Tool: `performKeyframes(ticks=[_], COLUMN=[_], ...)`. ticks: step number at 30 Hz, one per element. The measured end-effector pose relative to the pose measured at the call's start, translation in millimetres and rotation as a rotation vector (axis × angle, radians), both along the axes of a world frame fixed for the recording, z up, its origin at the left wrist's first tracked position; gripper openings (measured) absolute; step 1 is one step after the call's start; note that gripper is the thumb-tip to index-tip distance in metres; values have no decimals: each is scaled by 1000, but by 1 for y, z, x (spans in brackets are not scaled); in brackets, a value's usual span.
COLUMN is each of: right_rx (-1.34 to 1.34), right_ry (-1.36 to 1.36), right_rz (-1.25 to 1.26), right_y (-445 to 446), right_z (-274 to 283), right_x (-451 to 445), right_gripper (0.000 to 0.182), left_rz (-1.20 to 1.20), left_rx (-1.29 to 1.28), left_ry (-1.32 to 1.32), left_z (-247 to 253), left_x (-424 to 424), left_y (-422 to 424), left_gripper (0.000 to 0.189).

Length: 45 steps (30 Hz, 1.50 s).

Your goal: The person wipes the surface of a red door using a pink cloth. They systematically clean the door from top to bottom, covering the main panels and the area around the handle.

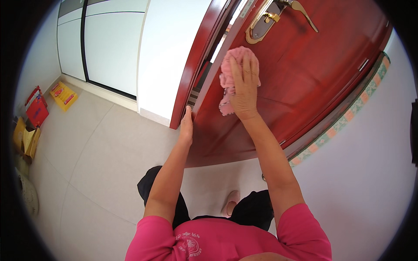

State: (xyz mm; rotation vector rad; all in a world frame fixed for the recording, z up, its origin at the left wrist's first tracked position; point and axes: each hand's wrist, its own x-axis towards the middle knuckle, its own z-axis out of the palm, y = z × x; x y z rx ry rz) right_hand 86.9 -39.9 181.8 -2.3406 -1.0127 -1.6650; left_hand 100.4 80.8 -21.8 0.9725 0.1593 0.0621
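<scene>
My right hand (245,86) holds a folded pink cloth (240,53) flat against a reddish-brown wooden door (281,78). The cloth lies just below the brass lock plate (259,27), near the door's free edge, and its dark-and-white trimmed corner hangs under my palm. My left hand (186,125) is at that free edge, lower down, seen side-on with one digit pointing up. Its other fingers are mostly hidden, so their grip does not show. The door stands slightly ajar from its red frame (191,68). A brass lever handle (303,14) projects above the lock plate.
A patterned padded strip (343,120) runs along the door's hinge side, next to a white wall (359,189). At the left, a yellow box (63,95), a red bag (36,109) and a yellow paper bag (29,138) stand on the tiled floor (94,163), near white sliding panels (111,49).
</scene>
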Motion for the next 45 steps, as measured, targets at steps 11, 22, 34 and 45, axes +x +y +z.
performKeyframes(ticks=[11,22,34,45], right_rx=[-146,443,-336,-504], right_ry=[-36,45,214,494], right_rz=[30,16,85,106], right_y=[4,-51,2,-52], right_z=[33,-4,-75,-155], right_x=[-12,6,-11,-23], right_gripper=[54,69,51,59], left_rz=[-20,-36,28,-15], left_rx=[7,55,39,49], left_ry=[-21,-9,-48,-9], left_z=[-2,-4,-14,-24], left_x=[1,3,8,22], left_y=[6,4,6,2], left_gripper=[55,62,78,72])
